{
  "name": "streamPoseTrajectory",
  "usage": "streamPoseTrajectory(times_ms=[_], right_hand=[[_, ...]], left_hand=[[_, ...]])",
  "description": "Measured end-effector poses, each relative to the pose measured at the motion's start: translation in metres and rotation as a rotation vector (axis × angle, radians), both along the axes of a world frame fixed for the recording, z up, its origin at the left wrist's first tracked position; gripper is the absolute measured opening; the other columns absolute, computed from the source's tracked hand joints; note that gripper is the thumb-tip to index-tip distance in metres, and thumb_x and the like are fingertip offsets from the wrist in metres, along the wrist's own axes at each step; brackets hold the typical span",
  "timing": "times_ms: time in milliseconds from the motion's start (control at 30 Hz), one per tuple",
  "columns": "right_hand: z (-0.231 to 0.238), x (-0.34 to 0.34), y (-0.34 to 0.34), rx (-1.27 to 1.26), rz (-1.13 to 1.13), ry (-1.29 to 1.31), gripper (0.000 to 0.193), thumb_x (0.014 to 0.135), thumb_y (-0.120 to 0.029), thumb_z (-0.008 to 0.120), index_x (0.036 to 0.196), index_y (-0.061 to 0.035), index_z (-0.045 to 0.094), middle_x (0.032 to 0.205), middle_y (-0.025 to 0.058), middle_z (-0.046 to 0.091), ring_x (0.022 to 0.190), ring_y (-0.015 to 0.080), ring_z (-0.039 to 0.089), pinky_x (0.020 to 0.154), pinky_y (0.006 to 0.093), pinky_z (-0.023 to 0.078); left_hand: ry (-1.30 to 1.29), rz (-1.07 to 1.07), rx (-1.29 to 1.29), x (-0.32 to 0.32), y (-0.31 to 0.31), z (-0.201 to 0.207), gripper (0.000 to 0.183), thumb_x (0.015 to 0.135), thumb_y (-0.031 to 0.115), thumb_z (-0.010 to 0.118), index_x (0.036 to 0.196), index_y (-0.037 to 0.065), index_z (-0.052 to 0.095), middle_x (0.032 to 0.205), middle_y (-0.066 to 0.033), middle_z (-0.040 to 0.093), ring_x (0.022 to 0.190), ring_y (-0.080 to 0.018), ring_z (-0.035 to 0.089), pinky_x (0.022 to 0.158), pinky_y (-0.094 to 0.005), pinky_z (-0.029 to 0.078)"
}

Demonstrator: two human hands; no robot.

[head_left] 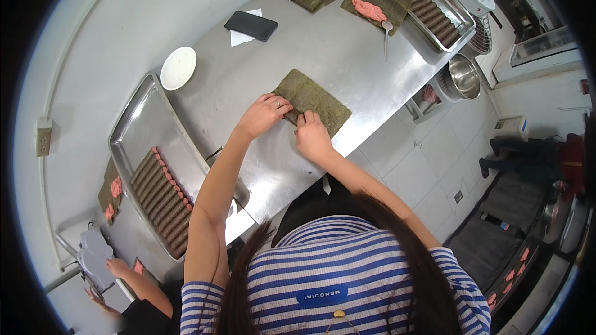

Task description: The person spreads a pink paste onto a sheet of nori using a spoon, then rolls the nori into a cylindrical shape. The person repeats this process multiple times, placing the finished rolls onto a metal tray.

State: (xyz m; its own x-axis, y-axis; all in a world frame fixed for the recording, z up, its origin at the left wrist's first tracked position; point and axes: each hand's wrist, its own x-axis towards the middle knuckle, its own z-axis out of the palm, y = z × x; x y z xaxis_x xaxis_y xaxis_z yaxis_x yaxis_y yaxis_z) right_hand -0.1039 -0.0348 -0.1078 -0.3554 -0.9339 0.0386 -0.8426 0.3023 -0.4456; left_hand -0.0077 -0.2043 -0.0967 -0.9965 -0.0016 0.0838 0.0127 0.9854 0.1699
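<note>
"Steel table (248,68) under your hands, pale wall (143,0) along its left side. Where was the sheet?"

"Brown-green seaweed sheet (320,99) lay on the steel in front of you. Left hand (266,115): fingers bent, clamped on its near edge. Right hand (313,138): likewise, just beside the left. Thumb contact could not be told."

"Step in hand?"

"Judged as rolling, early: most of the sheet was flat, with a narrow dark fold (291,115) between your hands. Whatever lay inside it was hidden. Rolls (158,205) with pink ends lay in the tray (143,118) to your left."

"What did your next move call for?"

"Probably even pressure from both hands, away from you, with the fold tight and straight. Uneven pressure could have skewed it."

"Edges, room?"

"Table's right edge (391,102) ran near the sheet's right corner, so your right side was tighter. Bare steel stretched ahead toward the phone (251,26); white dish (179,68) and spoon (387,26) both lay well apart from your hands."
</note>
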Motion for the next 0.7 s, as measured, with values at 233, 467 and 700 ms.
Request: streamPoseTrajectory(times_ms=[233,467,700], right_hand=[[-0.004,-0.012,0.021,0.029,0.143,-0.038,0.025,0.07,-0.002,0.059,0.094,0.0054,0.059,0.099,0.0185,0.054,0.095,0.0319,0.054,0.085,0.0371,0.048],[-0.001,0.001,0.056,-0.092,0.302,0.108,0.02,0.07,-0.005,0.06,0.089,0.0024,0.06,0.09,0.0135,0.053,0.09,0.0276,0.055,0.08,0.0347,0.048],[-0.005,0.0,0.052,-0.067,0.33,0.21,0.016,0.073,-0.008,0.057,0.087,0.0005,0.06,0.089,0.0114,0.054,0.09,0.0249,0.056,0.077,0.0329,0.049]], left_hand=[[-0.21,0.001,0.03,0.009,0.021,0.015,0.028,0.078,0.014,0.066,0.106,0.011,0.063,0.102,-0.0025,0.062,0.099,-0.0199,0.059,0.093,-0.0353,0.041],[-0.128,0.172,0.136,0.047,0.088,0.017,0.027,0.078,0.02,0.067,0.102,0.009,0.063,0.099,-0.005,0.061,0.096,-0.023,0.059,0.088,-0.0361,0.043],[-0.123,0.264,0.086,0.056,0.09,0.015,0.027,0.075,0.021,0.071,0.098,0.009,0.062,0.094,-0.0049,0.061,0.091,-0.0211,0.061,0.081,-0.0341,0.045]])
